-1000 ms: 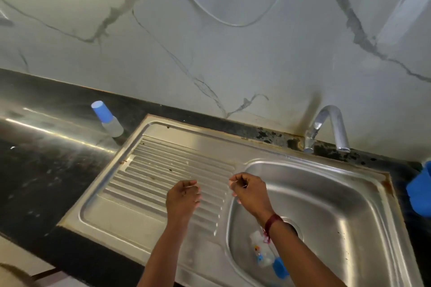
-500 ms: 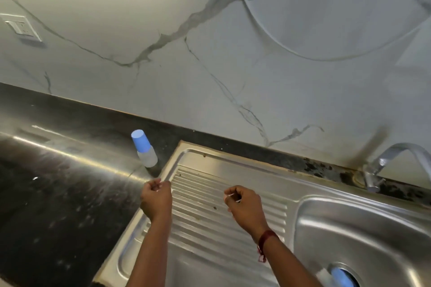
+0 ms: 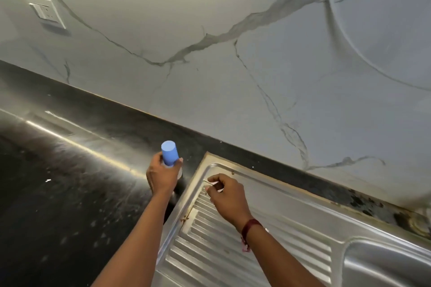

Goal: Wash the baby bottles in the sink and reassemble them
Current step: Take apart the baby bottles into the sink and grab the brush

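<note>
A small baby bottle with a blue cap (image 3: 169, 153) stands on the dark counter just left of the sink's corner. My left hand (image 3: 163, 176) is wrapped around its clear body, which is mostly hidden by my fingers. My right hand (image 3: 227, 196) hovers over the ribbed drainboard (image 3: 233, 251) with thumb and fingers pinched on something thin and pale; I cannot tell what it is. The sink basin (image 3: 384, 263) shows at the bottom right edge, and nothing inside it is visible.
A black stone counter (image 3: 58, 193) stretches to the left. The white marble wall (image 3: 210, 30) rises behind, with a wall socket (image 3: 45, 10) at upper left and a pale hose (image 3: 345, 35) curving down at the right. Grime marks the counter behind the sink.
The view swung left, away from the basin and tap. My left hand reached from the drainboard to the blue-capped bottle and closed around it. My right hand stayed pinched.
</note>
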A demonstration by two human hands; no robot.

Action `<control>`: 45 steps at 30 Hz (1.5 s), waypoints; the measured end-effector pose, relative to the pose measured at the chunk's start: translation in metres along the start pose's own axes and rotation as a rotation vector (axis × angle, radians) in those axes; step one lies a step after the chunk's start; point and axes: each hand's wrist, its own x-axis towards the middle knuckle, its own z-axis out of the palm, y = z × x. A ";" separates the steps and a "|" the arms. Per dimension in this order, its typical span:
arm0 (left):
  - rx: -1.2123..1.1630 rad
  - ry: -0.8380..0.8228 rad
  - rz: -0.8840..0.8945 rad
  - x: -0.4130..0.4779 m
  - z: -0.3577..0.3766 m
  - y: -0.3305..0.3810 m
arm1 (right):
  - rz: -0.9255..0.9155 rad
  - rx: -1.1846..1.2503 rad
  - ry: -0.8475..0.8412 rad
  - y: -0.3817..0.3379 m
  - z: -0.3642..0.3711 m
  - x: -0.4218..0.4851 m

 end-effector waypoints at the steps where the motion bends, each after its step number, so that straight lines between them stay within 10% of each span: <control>1: -0.006 -0.020 0.004 0.001 -0.001 0.000 | 0.000 0.008 0.009 0.000 0.001 0.001; 21: -0.164 -0.916 -0.002 -0.289 0.024 0.033 | 0.361 0.571 0.296 0.089 -0.121 -0.180; 45: 0.021 -1.076 -0.382 -0.548 0.119 0.044 | 0.543 1.208 0.332 0.243 -0.244 -0.356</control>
